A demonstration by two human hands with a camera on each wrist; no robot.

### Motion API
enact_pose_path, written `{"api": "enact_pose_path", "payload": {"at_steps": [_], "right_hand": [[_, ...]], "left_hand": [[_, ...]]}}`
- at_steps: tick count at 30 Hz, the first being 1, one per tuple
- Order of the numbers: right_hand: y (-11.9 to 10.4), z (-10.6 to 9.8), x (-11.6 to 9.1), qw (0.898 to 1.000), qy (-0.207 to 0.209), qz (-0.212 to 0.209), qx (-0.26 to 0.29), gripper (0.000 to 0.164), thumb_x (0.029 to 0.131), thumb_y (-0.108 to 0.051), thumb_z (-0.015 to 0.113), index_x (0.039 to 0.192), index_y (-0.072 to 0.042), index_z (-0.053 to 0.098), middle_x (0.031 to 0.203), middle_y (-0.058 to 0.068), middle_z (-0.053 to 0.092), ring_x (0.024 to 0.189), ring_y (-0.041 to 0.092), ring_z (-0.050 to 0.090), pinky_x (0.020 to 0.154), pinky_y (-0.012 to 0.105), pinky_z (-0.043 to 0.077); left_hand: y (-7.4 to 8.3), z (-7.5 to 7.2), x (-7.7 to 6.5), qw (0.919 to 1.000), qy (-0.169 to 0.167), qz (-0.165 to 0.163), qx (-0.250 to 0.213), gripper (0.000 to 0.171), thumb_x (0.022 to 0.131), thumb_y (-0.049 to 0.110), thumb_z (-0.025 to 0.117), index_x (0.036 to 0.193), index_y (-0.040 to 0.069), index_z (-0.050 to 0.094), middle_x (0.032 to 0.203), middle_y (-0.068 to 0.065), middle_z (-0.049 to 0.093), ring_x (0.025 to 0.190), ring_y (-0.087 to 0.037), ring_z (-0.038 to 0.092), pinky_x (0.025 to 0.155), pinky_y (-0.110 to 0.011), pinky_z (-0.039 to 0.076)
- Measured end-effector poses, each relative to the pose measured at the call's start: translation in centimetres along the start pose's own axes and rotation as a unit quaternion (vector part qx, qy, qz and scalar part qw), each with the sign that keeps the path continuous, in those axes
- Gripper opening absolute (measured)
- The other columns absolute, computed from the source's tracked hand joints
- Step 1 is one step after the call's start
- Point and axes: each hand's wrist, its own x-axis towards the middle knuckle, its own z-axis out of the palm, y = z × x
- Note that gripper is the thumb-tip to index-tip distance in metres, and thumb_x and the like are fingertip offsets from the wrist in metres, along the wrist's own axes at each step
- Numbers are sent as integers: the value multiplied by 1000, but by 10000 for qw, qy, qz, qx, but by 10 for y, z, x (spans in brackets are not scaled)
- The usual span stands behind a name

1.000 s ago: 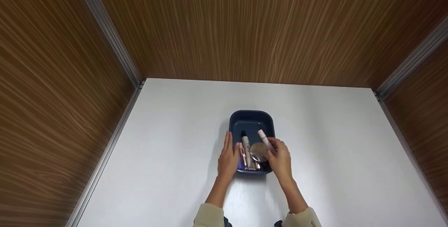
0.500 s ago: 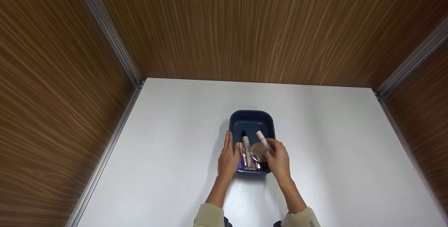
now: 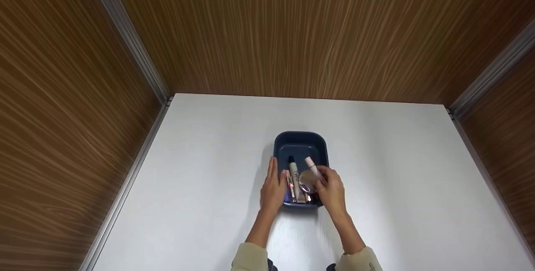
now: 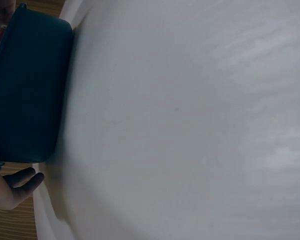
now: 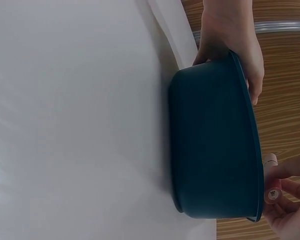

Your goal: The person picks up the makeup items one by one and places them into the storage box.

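A dark blue plastic box (image 3: pixel 300 137) stands on the white table. My left hand (image 3: pixel 272 189) grips its left wall, with straight fingers outside and the thumb over the rim. Above the box's right side, my right hand (image 3: pixel 332 191) pinches a slim pale pink lip gloss tube (image 3: pixel 311 164), tilted with its cap toward the far left. In the right wrist view, the round labelled end of the lip gloss tube (image 5: pixel 273 195) shows beside the rim. Beneath it in the box lie a round shiny compact (image 3: pixel 307 179), a black-capped pale tube (image 3: pixel 294 172) and a slim pink stick (image 3: pixel 289 181).
More small cosmetics crowd the near end of the box, partly hidden. Brown wood-grain panels (image 3: pixel 292 32) rise behind the white table (image 3: pixel 200 170) and on both sides, with metal rails (image 3: pixel 133 41) at the corners.
My right hand has shifted slightly left over the box, carrying the lip gloss tube with it. The left hand and the box have stayed in place.
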Motion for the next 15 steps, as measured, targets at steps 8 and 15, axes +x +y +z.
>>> {"api": "enact_pose_path", "payload": {"at_steps": [8, 15], "right_hand": [[2, 2, 0, 9999, -106, 63, -66, 31, 75, 12, 62, 105, 3, 62, 91, 14, 60, 81, 27, 56, 72, 42, 45], [5, 0, -2, 9999, -81, -35, -104, 30, 76, 12, 61, 104, 3, 62, 89, 14, 59, 76, 23, 52, 67, 39, 44]], "left_hand": [[1, 0, 0, 10000, -17, -18, -51, 53, 100, 34, 37, 147, 14, 23, 151, 0, 18, 115, -30, 48, 75, -47, 45], [2, 0, -1, 10000, -24, 37, -14, 53, 100, 32, 38, 147, 14, 23, 151, -1, 18, 117, -29, 47, 76, -47, 45]]}}
